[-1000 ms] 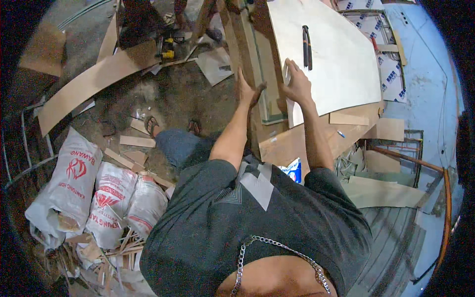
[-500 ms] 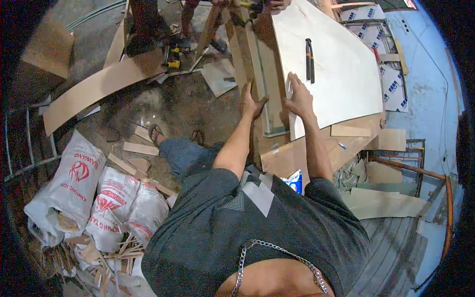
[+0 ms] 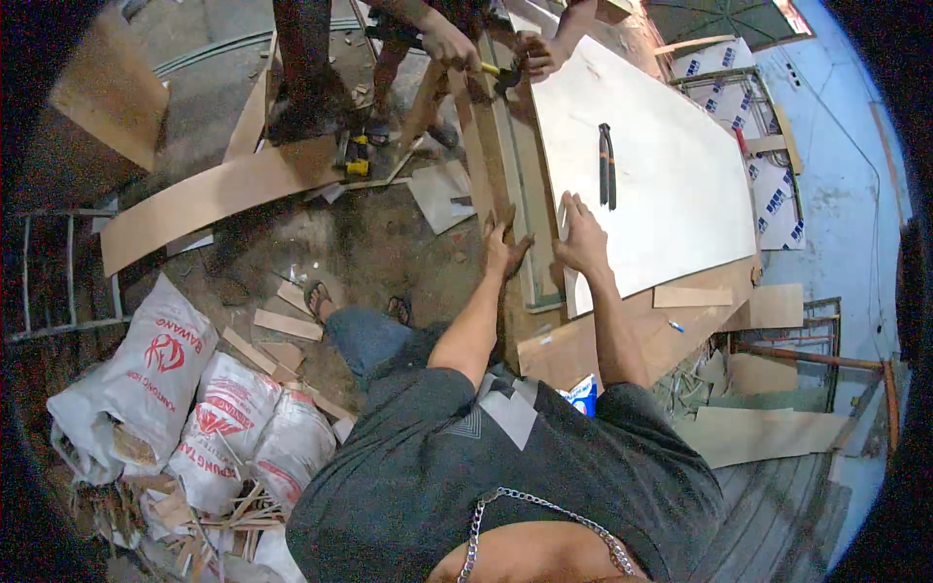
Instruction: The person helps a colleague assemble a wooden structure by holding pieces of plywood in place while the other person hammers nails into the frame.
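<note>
My left hand point(image 3: 503, 251) grips the near part of a long wooden frame point(image 3: 525, 175), fingers along its left side and thumb stretched across the top. Just to the right, my right hand point(image 3: 583, 238) holds the left edge of a large white panel point(image 3: 671, 185), its fingers laid along that edge. Black pincers with orange on the handles point(image 3: 607, 170) lie on the panel. At the frame's far end a co-worker's hand point(image 3: 449, 44) holds a yellow-handled hammer point(image 3: 501, 75); the co-worker's other hand point(image 3: 542, 58) is beside its dark head.
A brown board point(image 3: 583, 335) lies under the panel's near end, bearing a wood strip point(image 3: 692, 296) and a pen point(image 3: 675, 325). Offcuts and a yellow-black power tool point(image 3: 357, 155) lie on the floor at left. Filled white sacks point(image 3: 160, 360) stand lower left; a blue wall point(image 3: 831, 165) bounds the right.
The view has shifted, so the scene sits lower. The co-worker's hands and hammer now show more fully at the far end. My hands stay on the frame and the panel.
</note>
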Available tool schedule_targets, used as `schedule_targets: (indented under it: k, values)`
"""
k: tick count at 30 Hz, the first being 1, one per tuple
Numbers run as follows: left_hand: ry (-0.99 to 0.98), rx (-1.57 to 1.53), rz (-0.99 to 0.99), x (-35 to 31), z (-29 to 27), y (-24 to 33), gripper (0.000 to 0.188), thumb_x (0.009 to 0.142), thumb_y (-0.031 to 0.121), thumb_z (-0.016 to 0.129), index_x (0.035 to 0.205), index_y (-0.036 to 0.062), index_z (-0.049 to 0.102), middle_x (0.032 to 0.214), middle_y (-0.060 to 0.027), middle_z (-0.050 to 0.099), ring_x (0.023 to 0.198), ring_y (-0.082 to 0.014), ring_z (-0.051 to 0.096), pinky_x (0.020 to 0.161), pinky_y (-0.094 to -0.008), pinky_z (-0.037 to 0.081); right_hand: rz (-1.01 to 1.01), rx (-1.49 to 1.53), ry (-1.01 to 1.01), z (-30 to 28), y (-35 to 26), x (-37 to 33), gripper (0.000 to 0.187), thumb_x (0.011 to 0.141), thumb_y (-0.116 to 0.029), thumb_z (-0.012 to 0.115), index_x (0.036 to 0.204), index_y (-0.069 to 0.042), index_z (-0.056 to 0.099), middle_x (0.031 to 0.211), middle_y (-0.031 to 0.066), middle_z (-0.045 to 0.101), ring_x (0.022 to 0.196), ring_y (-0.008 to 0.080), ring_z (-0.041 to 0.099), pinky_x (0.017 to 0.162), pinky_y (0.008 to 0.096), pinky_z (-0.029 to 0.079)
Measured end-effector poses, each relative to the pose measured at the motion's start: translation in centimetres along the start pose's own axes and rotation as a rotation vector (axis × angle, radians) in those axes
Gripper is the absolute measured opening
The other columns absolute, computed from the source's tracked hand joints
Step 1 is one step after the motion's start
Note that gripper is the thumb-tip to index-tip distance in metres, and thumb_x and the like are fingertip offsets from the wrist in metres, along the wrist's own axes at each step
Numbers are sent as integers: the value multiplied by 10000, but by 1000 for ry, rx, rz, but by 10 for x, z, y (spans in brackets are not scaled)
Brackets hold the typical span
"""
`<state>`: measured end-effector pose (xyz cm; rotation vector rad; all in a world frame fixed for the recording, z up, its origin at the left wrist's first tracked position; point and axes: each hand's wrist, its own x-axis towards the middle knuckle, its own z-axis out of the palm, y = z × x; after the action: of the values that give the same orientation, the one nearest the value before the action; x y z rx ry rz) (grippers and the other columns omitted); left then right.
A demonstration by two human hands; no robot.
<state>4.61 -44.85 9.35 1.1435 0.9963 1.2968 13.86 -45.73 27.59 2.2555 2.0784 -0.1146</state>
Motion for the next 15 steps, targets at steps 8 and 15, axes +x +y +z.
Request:
schedule_targets:
  k: [8, 15]
  values:
    - [38, 166, 34, -9, 27, -22, 655, 655, 391, 748, 1176, 45, 552, 1263, -204, 467, 1139, -361, 462, 963, -433, 381, 61, -9, -3, 0, 11, -9, 823, 621, -156, 668, 1346, -73, 286, 1333, 222, 375, 1185, 371, 417, 879, 454, 447]
    - [-8, 46, 70, -2, 24, -28, 553, 743, 249, 688, 1223, 39, 510, 1241, -149, 488, 1127, -317, 483, 952, -381, 409, 85, 2, -37, -2, 1, -5, 806, 618, -142, 645, 1342, -86, 295, 1334, 219, 377, 1196, 367, 407, 905, 446, 430]
